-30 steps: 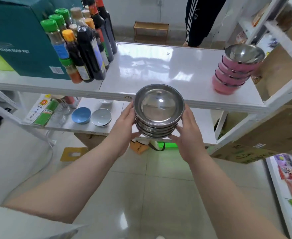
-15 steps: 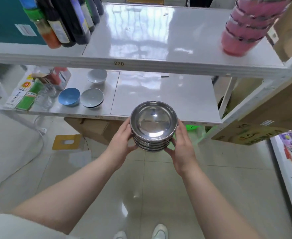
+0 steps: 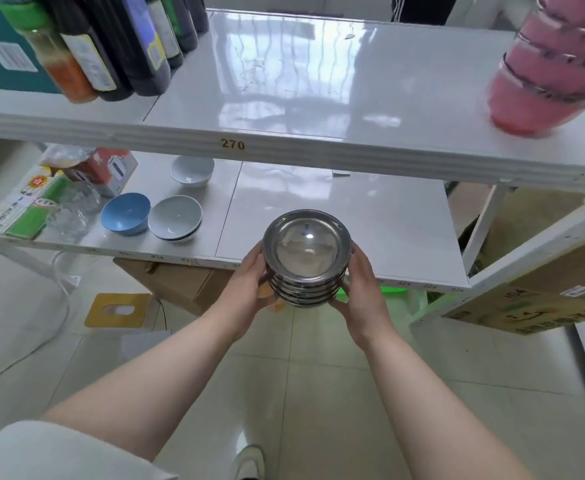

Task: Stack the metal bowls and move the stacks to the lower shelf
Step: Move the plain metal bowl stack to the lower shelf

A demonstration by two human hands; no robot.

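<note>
steel bowls (image 3: 306,261) sit stacked, pinched between left hand (image 3: 246,292) and right hand (image 3: 362,289), at the lower shelf (image 3: 370,216) edge, not yet down; pink stack (image 3: 550,67) remains above.

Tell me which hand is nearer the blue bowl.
Left. The left hand grips the metal bowl stack's side facing the blue bowl; the right hand grips its far side.

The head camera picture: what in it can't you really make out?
- Stack of metal bowls: exact count unclear; left hand and right hand cover its sides.
- Pink bowl stack: blurred, top cut off by the frame edge.
- Bottles: caps cut off at the top edge.
- Lower shelf: back hidden under the upper shelf.
</note>
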